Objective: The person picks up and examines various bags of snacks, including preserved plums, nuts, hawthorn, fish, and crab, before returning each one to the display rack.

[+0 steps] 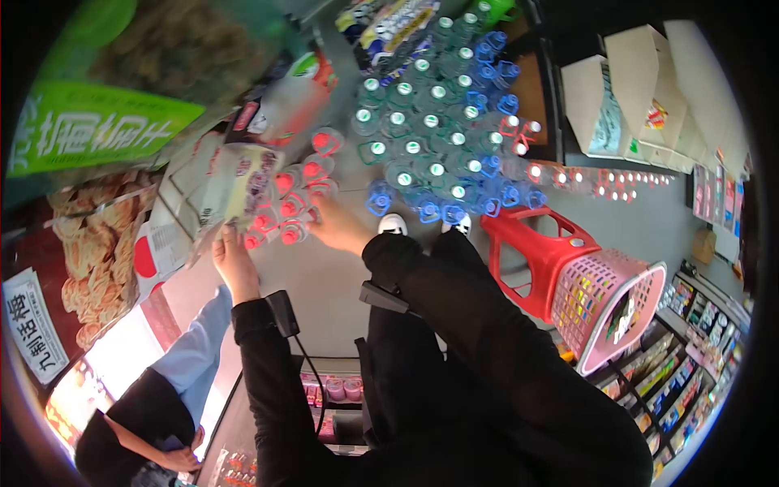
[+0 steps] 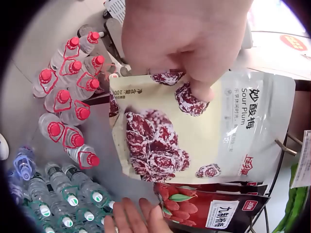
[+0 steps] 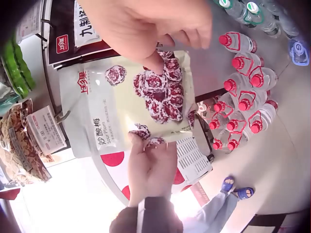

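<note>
A pale Sour Plum bag [image 1: 250,183] [image 2: 214,126] [image 3: 131,102] hangs at the rack, its fruit pictures facing the wrist cameras. My left hand [image 1: 235,264] [image 2: 187,36] [image 3: 151,165] pinches its edge, thumb on the printed front; the fingers behind are partly hidden. Beside the opposite edge is my right hand [image 1: 341,227] [image 2: 136,218] [image 3: 150,24], fingers extended and apart. Its thumb overlaps the bag in the right wrist view; whether it touches, I cannot tell. Dark red bags [image 2: 209,206] [image 3: 73,36] hang behind the pale one.
Red-capped bottles [image 1: 288,207] stand on the floor beyond the bags. Many green-capped bottles [image 1: 422,122] stand ahead of the feet. At right are a red stool [image 1: 535,252] and a pink basket [image 1: 604,300]. Another person [image 1: 154,406] is at lower left.
</note>
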Demonstrator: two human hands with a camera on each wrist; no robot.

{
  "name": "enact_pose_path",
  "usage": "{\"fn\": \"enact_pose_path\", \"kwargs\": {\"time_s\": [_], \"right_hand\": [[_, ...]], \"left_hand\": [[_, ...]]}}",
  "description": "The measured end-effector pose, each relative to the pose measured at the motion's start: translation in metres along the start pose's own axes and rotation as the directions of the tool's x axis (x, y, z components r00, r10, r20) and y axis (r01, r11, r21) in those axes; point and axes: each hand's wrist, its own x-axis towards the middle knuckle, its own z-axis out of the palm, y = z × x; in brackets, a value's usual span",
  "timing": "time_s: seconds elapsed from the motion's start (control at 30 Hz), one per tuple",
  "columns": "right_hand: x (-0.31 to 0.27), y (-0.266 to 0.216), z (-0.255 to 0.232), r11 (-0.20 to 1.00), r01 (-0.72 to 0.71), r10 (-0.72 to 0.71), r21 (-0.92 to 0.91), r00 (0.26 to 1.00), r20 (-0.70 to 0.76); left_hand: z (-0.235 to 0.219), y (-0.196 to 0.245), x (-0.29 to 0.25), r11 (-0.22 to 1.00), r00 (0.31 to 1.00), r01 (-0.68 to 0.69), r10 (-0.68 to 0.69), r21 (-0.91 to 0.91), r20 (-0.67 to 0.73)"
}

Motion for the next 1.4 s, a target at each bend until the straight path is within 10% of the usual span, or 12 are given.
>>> {"fn": "enact_pose_path", "kwargs": {"time_s": [0.17,0.3,0.43,0.47,0.53,0.63,0.73,0.93,1.13,1.23,1.33,1.4], "right_hand": [[-0.045,0.004,-0.024,0.976,-0.137,0.106,0.169,0.978,0.179],[-0.086,-0.006,-0.062,0.951,-0.154,0.110,0.270,0.979,0.169],[-0.127,-0.017,-0.115,0.970,-0.196,0.167,0.141,0.967,0.194],[-0.141,-0.021,-0.130,0.969,-0.211,0.190,0.126,0.969,0.159],[-0.170,-0.023,-0.152,0.973,-0.222,0.219,0.058,0.974,0.061],[-0.210,-0.031,-0.190,0.980,-0.196,0.197,0.026,0.979,-0.046],[-0.248,-0.052,-0.221,0.959,-0.265,0.278,0.099,0.948,-0.157],[-0.305,-0.073,-0.246,0.969,-0.163,0.229,0.183,0.868,-0.439],[-0.361,-0.059,-0.287,0.976,-0.152,0.213,0.157,0.825,-0.523],[-0.404,-0.032,-0.325,0.963,-0.221,0.266,0.151,0.715,-0.647],[-0.461,-0.018,-0.373,0.890,-0.362,0.432,0.276,0.482,-0.762],[-0.498,0.027,-0.390,0.873,-0.348,0.436,0.343,0.238,-0.868]], "left_hand": [[0.020,-0.007,-0.021,0.972,0.991,0.045,-0.014,0.232,-0.135],[0.011,-0.042,-0.060,0.913,0.951,0.240,-0.289,0.329,0.110],[0.071,-0.023,-0.125,0.679,0.629,0.409,-0.694,0.610,0.350],[0.086,-0.015,-0.137,0.688,0.609,0.376,-0.689,0.621,0.394],[0.121,0.007,-0.166,0.404,0.503,-0.433,-0.633,0.806,0.588],[0.156,0.025,-0.193,0.457,0.297,-0.639,-0.595,0.618,0.747],[0.193,0.052,-0.209,0.548,0.119,-0.640,-0.622,0.539,0.774],[0.248,0.083,-0.241,0.495,0.091,-0.738,-0.601,0.459,0.794],[0.314,0.085,-0.301,0.426,-0.216,-0.901,-0.607,0.083,0.765],[0.357,0.078,-0.349,0.443,-0.302,-0.897,-0.612,0.001,0.731],[0.399,0.059,-0.399,0.487,-0.401,-0.868,-0.577,-0.094,0.711],[0.430,0.044,-0.432,0.734,-0.530,-0.666,-0.590,0.132,0.610]]}}
